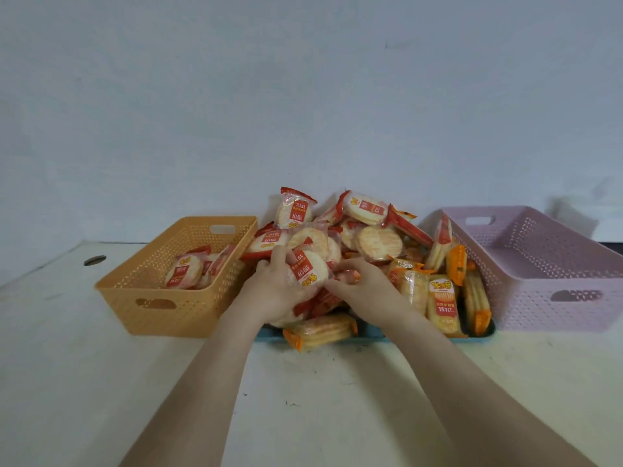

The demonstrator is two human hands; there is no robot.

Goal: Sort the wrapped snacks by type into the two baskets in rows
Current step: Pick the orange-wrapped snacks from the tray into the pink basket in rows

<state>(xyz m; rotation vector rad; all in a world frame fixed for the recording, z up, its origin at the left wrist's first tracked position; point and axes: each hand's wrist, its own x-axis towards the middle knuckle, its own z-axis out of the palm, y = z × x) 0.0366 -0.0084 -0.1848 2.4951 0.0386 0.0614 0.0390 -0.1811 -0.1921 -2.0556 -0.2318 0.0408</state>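
A pile of wrapped snacks (367,237) sits between two baskets, heaped on a blue tray (485,332). Round rice crackers come in red wrappers, oblong ones in orange wrappers (441,301). My left hand (273,291) grips a stack of red-wrapped round crackers (308,269) at the pile's front. My right hand (364,291) pinches the edge of a red wrapper right beside that stack. The orange basket (151,308) on the left holds a few red-wrapped crackers (188,271). The pink basket (553,264) on the right has no snacks inside that I can see.
One orange-wrapped packet (320,332) hangs over the tray's front edge. A round hole (95,260) is in the white table at the far left. A pale wall stands close behind the pile and baskets.
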